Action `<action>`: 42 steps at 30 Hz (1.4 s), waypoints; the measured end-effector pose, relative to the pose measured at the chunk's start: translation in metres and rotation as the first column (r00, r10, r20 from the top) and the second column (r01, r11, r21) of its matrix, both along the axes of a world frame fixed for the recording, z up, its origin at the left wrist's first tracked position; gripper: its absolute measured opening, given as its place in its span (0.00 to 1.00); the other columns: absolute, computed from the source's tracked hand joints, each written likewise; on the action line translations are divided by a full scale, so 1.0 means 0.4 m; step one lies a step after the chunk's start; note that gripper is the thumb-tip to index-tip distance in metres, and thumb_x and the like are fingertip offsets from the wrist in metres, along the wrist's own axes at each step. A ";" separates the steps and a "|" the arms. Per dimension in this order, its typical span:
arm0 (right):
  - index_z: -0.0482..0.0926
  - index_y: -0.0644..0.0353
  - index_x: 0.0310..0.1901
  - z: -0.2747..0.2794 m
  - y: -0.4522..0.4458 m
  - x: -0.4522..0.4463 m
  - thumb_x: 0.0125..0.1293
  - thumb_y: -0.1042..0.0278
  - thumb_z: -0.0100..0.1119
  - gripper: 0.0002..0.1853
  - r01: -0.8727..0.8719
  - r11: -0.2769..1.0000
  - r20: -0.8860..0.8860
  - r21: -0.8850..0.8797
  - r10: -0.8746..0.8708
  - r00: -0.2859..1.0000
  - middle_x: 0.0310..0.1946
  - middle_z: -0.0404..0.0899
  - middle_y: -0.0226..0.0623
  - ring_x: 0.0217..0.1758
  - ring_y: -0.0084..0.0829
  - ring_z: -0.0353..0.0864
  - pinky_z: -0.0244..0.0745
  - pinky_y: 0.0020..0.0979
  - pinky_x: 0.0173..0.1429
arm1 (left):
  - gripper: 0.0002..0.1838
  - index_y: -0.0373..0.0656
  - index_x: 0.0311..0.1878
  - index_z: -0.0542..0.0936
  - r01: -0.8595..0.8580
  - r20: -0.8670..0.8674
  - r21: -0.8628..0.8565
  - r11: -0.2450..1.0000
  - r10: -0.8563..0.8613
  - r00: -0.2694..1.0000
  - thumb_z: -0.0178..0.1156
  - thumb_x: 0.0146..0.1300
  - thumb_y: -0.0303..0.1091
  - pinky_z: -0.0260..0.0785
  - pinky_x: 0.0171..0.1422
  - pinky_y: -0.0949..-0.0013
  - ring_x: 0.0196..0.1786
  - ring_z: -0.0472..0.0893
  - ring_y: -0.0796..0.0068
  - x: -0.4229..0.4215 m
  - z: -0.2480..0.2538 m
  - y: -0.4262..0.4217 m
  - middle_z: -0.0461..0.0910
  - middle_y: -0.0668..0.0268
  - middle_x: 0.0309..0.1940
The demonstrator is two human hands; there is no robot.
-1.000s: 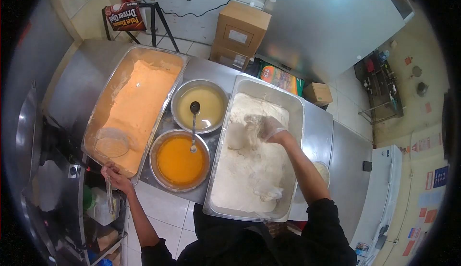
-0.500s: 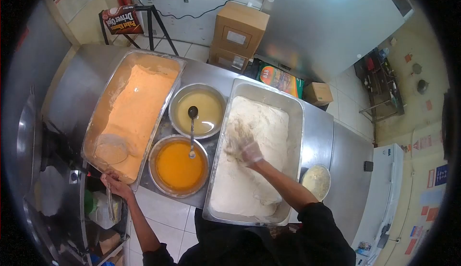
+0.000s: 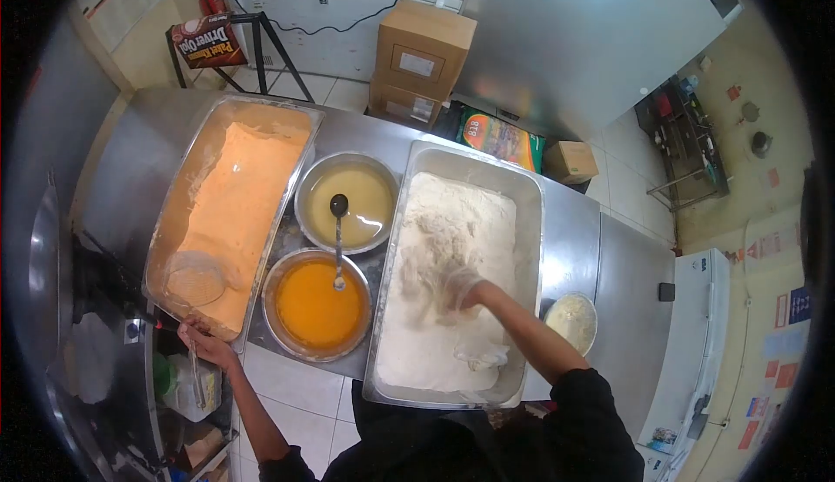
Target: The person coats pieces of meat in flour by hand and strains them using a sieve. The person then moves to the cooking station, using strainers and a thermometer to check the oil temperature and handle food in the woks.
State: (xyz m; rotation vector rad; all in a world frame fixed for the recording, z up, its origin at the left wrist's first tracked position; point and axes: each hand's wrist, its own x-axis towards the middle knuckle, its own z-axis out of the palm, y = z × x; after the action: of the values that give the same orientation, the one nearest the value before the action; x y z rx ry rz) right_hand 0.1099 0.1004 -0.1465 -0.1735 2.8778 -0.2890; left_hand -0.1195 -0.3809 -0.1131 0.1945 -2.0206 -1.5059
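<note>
My left hand [image 3: 207, 344] is closed around the handle of a round mesh strainer [image 3: 194, 282], at the near edge of the left tray. The strainer's mesh lies against orange powder [image 3: 239, 190] in that deep metal tray [image 3: 306, 138]. My right hand [image 3: 463, 291], in a clear plastic glove, is down in white flour [image 3: 430, 356] in the larger metal tray [image 3: 532, 221]. Its fingers are blurred and partly covered by flour and brownish clumps. A pale crumpled lump [image 3: 483, 356] lies on the flour near my right wrist.
Between the trays stand a bowl of pale yellow liquid [image 3: 335, 182] and a bowl of orange liquid [image 3: 317, 308]. A dark ladle [image 3: 339, 206] spans them. A small bowl of pale powder [image 3: 571, 324] is at the right. Cardboard boxes [image 3: 426, 43] stand behind the steel table [image 3: 631, 273].
My right hand has moved slightly right and nearer to me, stirring through the flour. My left hand keeps its grip on the strainer. The whole view has shifted slightly.
</note>
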 end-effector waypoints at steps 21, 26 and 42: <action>0.80 0.54 0.44 -0.185 0.199 -0.218 0.47 0.53 0.63 0.22 0.167 0.986 0.368 0.011 -0.159 0.916 0.46 0.77 0.45 0.49 0.43 0.75 0.68 0.37 0.54 | 0.16 0.40 0.32 0.69 0.006 0.019 0.082 0.997 -0.008 1.000 0.41 0.71 0.41 0.55 0.33 0.75 0.27 0.62 0.80 0.002 0.020 0.012 0.63 0.71 0.25; 0.77 0.54 0.48 -0.121 -0.015 -0.106 0.50 0.57 0.59 0.22 0.143 0.962 0.146 0.233 -0.180 0.973 0.48 0.76 0.44 0.48 0.44 0.76 0.70 0.39 0.51 | 0.15 0.40 0.32 0.69 0.010 0.020 0.104 0.995 -0.012 1.000 0.42 0.71 0.40 0.55 0.33 0.76 0.27 0.61 0.80 0.002 -0.011 -0.005 0.62 0.71 0.24; 0.77 0.57 0.47 0.021 0.255 0.041 0.60 0.56 0.52 0.18 0.521 0.854 0.528 -0.016 -0.435 0.729 0.42 0.76 0.41 0.45 0.38 0.74 0.67 0.36 0.50 | 0.18 0.39 0.32 0.68 0.022 0.002 0.067 0.998 -0.022 1.000 0.41 0.71 0.44 0.55 0.33 0.74 0.28 0.61 0.79 0.013 0.022 0.017 0.61 0.71 0.26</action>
State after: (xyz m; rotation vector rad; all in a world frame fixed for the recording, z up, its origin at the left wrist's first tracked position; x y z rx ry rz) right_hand 0.1264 0.2024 -0.1382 0.5599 2.3110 -0.5706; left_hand -0.1144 -0.3741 -0.1045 0.2020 -1.9820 -1.5887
